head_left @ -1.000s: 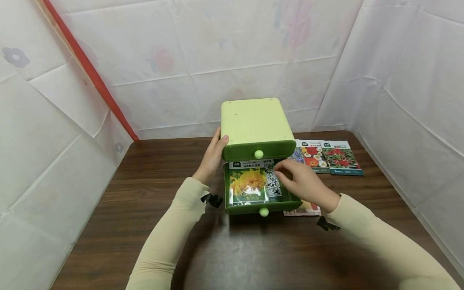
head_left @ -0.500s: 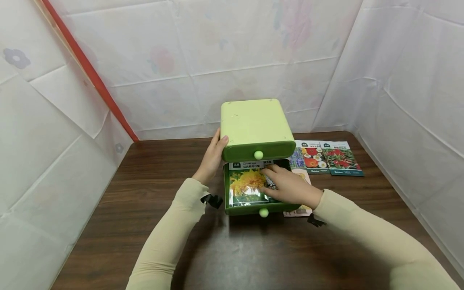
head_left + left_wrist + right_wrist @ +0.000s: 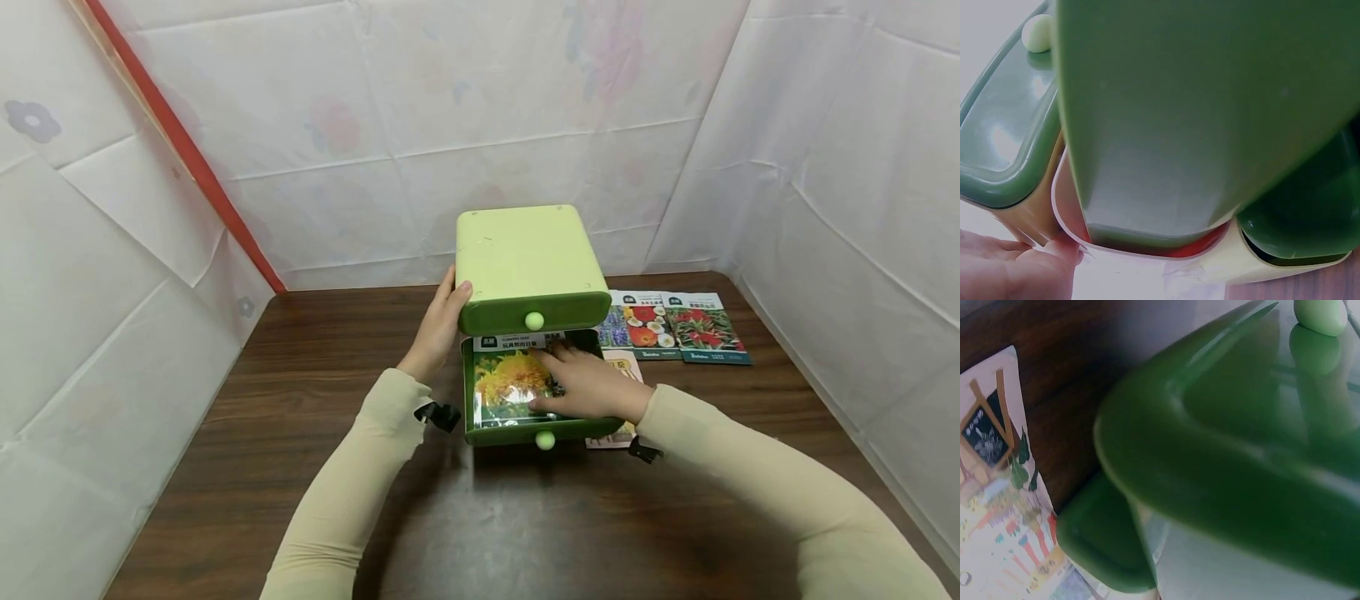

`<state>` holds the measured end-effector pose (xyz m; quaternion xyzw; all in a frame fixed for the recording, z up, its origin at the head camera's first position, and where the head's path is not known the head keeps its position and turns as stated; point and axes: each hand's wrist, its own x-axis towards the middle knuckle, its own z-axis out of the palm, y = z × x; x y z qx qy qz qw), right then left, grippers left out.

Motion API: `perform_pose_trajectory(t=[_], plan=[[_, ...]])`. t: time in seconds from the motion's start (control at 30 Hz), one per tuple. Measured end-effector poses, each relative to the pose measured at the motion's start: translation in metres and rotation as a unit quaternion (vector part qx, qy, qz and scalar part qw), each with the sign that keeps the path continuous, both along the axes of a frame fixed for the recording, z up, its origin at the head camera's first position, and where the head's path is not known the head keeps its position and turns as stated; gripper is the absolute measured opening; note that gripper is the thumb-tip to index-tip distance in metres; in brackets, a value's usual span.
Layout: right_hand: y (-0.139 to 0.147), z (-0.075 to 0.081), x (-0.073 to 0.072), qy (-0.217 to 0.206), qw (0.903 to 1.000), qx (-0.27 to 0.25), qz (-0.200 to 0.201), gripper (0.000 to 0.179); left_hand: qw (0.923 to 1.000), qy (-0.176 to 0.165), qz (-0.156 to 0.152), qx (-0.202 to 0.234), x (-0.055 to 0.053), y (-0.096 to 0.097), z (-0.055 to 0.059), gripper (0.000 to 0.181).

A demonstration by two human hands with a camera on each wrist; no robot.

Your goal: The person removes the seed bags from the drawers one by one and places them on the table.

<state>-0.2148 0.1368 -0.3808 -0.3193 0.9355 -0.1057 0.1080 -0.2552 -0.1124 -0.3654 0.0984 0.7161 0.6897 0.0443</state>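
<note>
A small drawer cabinet (image 3: 528, 250) with a pale green body and dark green fronts stands on the table. Its drawer (image 3: 506, 434) below the top one is pulled out and holds flower seed packets. A sunflower seed packet (image 3: 498, 387) with a yellow bloom lies uppermost at the left. My right hand (image 3: 588, 385) reaches into this drawer, its fingers spread over the packets, covering much of the right side. Against the cabinet's left side rests my left hand (image 3: 435, 335), thumb near the upper front corner. The right wrist view shows the drawer front (image 3: 1222, 462) close up, without the hand.
To the right lie more seed packets, one with red flowers (image 3: 705, 327) and one with mixed blooms (image 3: 648, 325). A pinkish illustrated packet (image 3: 626, 363) lies partly behind the drawer's right side. Another green drawer (image 3: 1310, 206) sits lower in the cabinet. White sheeting (image 3: 480, 125) walls the table.
My right hand has moved left and down from the drawer's right part onto the packets, its fingers spreading out. My left hand and the cabinet stay in place.
</note>
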Motion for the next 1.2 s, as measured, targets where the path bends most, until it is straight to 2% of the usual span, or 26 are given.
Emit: perform_pose_trajectory(t=[0.2, 0.5, 0.77, 0.97, 1.13, 1.2], plan=[[-0.0047, -0.0002, -0.0021, -0.011, 0.999, -0.043, 0.001, 0.075, 0.9999, 0.013, -0.008, 0.004, -0.0008, 0.0005, 0.0002, 0.068], [-0.0098, -0.0019, -0.0038, -0.041, 0.9959, -0.081, -0.006, 0.075, 1.0, 0.007, -0.001, -0.003, -0.0008, 0.0003, -0.002, 0.073], [-0.0092, -0.0033, -0.0046, -0.099, 0.9805, -0.164, -0.045, 0.067, 1.0, 0.007, -0.004, 0.004, -0.0012, -0.0002, -0.0023, 0.072], [-0.0057, -0.001, -0.0031, -0.131, 0.9588, -0.236, -0.088, 0.065, 0.9998, 0.002, -0.008, 0.02, -0.002, -0.0003, -0.0026, 0.072], [-0.0037, -0.0005, -0.0029, -0.175, 0.929, -0.302, -0.122, 0.061, 0.9998, 0.007, -0.004, 0.018, -0.0025, 0.0, -0.0032, 0.072], [-0.0031, -0.0011, -0.0038, -0.197, 0.9141, -0.328, -0.135, 0.06, 0.9998, 0.009, -0.004, 0.016, -0.0019, 0.0, -0.0029, 0.071]])
